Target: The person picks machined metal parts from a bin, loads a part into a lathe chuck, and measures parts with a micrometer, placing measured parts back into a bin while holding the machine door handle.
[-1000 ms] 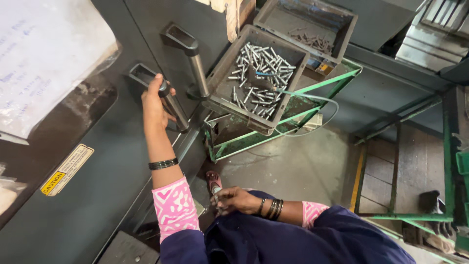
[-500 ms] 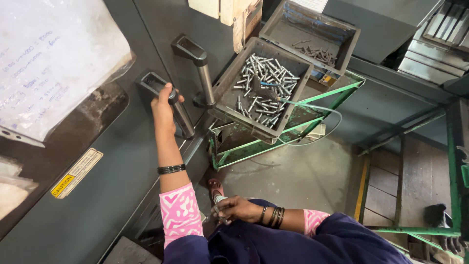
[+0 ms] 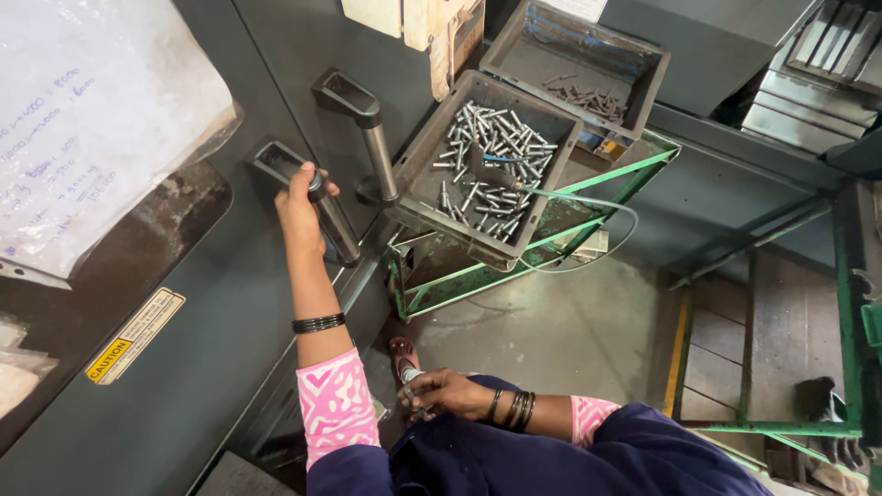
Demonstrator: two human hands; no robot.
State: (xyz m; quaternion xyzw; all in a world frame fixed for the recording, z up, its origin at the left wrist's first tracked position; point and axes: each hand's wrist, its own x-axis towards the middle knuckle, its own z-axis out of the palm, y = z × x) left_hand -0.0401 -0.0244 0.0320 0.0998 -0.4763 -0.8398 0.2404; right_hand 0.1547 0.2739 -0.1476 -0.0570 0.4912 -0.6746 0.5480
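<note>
Left hand (image 3: pixel 301 200) is wrapped tight around the near door handle (image 3: pixel 308 197) of the grey machine door (image 3: pixel 184 367), so the step looks like working that door; the next move would call for a firm slide. Second handle (image 3: pixel 361 129) untouched. Tray of metal pins (image 3: pixel 487 161) sits right. Down low, right hand (image 3: pixel 441 393) curls around a small metal pin (image 3: pixel 411 376).

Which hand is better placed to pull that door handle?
Left, probably. The left hand already grips the door handle. The right hand is down low, holding a small metal part.
</note>
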